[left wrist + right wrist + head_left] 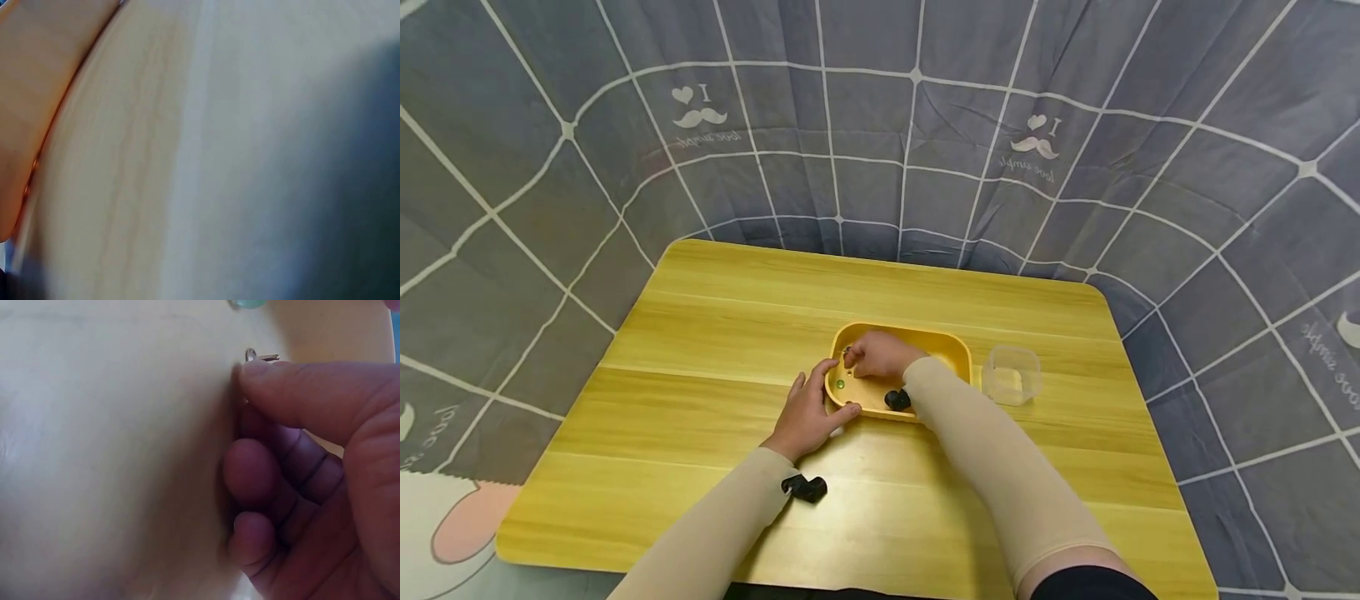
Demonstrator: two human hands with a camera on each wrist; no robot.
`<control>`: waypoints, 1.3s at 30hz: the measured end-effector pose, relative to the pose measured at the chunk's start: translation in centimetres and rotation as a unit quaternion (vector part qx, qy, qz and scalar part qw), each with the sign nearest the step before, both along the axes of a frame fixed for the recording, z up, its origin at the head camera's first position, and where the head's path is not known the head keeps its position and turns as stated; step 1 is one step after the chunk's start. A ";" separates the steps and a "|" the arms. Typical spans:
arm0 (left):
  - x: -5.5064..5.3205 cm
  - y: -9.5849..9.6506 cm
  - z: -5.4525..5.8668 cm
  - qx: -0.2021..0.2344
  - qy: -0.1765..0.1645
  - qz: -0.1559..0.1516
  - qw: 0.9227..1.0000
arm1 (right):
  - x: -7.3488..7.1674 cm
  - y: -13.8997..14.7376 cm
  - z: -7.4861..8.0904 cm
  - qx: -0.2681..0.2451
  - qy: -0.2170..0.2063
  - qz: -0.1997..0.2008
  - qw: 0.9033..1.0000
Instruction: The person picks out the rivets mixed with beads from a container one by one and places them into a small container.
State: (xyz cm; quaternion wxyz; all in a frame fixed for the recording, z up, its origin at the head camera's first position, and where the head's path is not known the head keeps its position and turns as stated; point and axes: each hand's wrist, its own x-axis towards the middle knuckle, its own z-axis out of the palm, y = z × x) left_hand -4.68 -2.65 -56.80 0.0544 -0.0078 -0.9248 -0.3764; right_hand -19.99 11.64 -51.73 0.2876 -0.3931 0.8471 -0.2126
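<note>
Your table (pixel 700 308) is bearing the whole layout, with twelve o'clock pointing away from you. The yellow tray (pixel 951 343) is lying near its middle; it is looking like light, smooth plastic, probably inclined to slide, so a corner is offering the best hold. Your left hand (pixel 805 417) is resting at the tray's eight o'clock, thumb and fingers spreading around that corner, unclenched. Your right hand (pixel 880 354) is reaching inside toward ten o'clock, thumb and forefinger apparently pinching the pin (pixel 251 355), the other fingers curling inward. The clear tub (pixel 1012 379) is standing just beside the tray at three o'clock, its contents too indistinct to tell. The green bead (pixel 840 384) is lying in the tray at nine o'clock, likely hard, slick and ready to roll. The pin is poking out past your thumb tip, within the tray's ten o'clock end, showing a ringlike head and thin shank. It is probably behaving as light, stiff, slippery metal, hardly fragile; you are best gripping beside the head with your finger pads.
</note>
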 end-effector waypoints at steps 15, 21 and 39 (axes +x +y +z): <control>1.2 0.5 -1.2 -0.001 -0.012 0.007 1.000 | 0.9 0.2 -2.7 -0.013 -0.020 -0.027 0.999; 1.5 0.5 -1.5 0.006 -0.012 0.015 1.000 | 1.1 0.1 -3.1 -0.017 -0.014 -0.031 0.999; 0.0 -0.2 0.1 0.009 -0.011 0.006 1.000 | 0.1 0.0 -1.6 -0.026 -0.024 -0.053 0.998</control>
